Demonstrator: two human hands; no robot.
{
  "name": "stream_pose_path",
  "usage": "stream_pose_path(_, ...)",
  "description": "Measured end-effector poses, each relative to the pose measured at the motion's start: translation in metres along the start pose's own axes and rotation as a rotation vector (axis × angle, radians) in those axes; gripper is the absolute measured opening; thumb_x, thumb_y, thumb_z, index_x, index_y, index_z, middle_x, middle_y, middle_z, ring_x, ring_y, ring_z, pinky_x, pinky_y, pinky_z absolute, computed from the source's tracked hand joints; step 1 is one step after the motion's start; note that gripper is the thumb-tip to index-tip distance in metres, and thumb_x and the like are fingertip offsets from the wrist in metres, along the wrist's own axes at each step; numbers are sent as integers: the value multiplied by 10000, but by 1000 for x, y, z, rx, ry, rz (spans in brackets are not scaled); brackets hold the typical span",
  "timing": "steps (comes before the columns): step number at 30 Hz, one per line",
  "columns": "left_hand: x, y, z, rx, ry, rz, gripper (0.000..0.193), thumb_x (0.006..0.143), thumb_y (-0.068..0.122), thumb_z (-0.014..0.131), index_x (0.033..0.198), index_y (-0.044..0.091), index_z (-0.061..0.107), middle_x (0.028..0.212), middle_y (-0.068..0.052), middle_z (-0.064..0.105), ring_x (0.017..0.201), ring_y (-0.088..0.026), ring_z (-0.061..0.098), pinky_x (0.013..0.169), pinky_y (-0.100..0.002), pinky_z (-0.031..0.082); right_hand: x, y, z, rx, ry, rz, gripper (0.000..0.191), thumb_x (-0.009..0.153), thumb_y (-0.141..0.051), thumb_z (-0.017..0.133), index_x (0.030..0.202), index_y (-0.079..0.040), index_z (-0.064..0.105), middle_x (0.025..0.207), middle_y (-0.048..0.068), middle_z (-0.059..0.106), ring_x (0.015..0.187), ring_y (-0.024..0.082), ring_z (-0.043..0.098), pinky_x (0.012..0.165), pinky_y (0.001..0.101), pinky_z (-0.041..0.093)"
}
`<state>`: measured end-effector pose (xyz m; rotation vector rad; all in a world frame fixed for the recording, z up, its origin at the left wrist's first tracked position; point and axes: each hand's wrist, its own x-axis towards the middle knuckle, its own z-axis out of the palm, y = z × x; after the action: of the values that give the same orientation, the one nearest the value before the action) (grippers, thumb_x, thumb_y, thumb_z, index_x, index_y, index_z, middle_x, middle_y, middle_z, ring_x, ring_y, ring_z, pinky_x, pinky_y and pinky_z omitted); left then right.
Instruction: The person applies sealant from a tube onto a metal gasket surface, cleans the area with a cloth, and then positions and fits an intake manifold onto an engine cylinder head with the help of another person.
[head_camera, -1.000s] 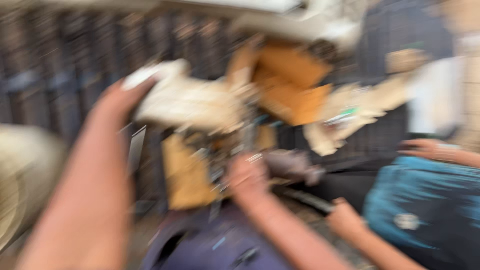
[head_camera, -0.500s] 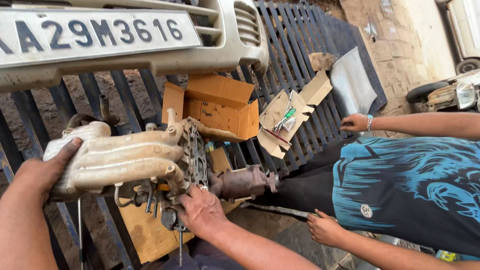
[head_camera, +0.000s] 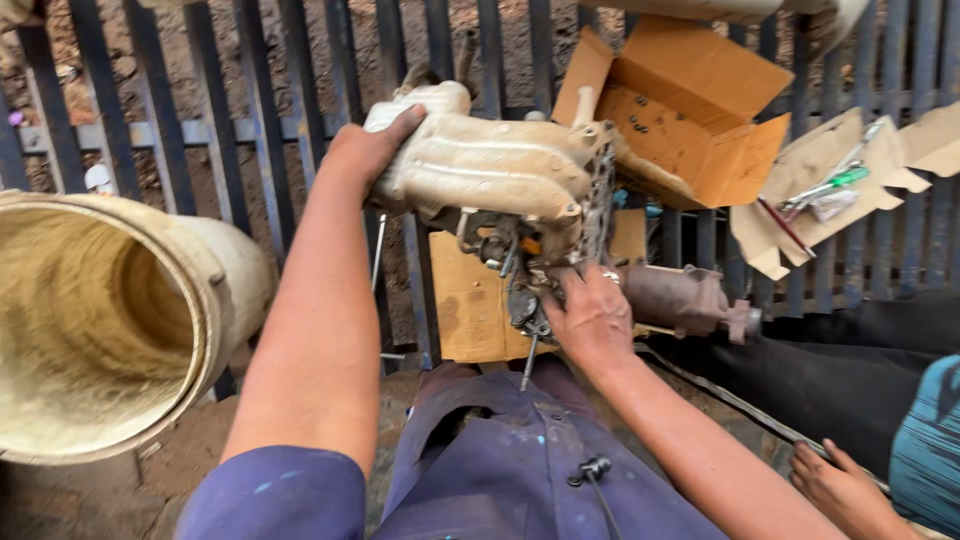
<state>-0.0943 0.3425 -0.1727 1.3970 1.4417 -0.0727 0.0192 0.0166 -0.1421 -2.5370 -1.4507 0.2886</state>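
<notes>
I hold a dirty beige engine manifold (head_camera: 490, 165) up off the ground with both hands. My left hand (head_camera: 362, 148) grips its left, rounded end. My right hand (head_camera: 590, 320) grips the underside, where a dark cluster of valves, brackets and a hanging rod (head_camera: 520, 290) sticks out. The part hangs above a flat cardboard sheet (head_camera: 470, 305) and my blue-clad knees (head_camera: 500, 460).
A wide cream plastic pipe (head_camera: 215, 300) lies at left. A dark metal grate (head_camera: 250, 90) covers the ground ahead. An open cardboard box (head_camera: 700, 110), a rusty cylindrical part (head_camera: 680, 295) and cardboard with small tools (head_camera: 830, 190) lie at right. Another person's hand (head_camera: 845, 490) rests at bottom right.
The view shifted left and down; the vehicle bumper left the frame and the cream pipe appeared. The manifold is raised higher, both hands still on it.
</notes>
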Motion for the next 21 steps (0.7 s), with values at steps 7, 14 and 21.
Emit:
stream_pose_path(7,0,2,1,-52,-56,-9,1107,664,778,771,1229,-159,607,1128,-272,729,978,-352,770,782,-465,624,4,-6,-8,-23,-62,49,210,830,-265,798,960,-103,763,983,163,646,923,366,657,777,482,552)
stream_pose_path(14,6,-5,5,-32,-9,-7,1121,681,772,797,1281,-147,571,1189,-276,678,1038,-349,731,852,-444,597,8,-10,-15,-86,-211,102,386,800,-358,810,980,-27,726,953,198,625,840,361,661,723,474,556)
stream_pose_path(21,6,-2,10,-12,-21,-23,1111,719,766,768,1254,-190,587,1168,-285,707,1037,-333,744,870,-427,595,8,4,-17,34,-95,73,282,797,-337,823,888,-83,741,921,130,654,858,325,670,757,445,559)
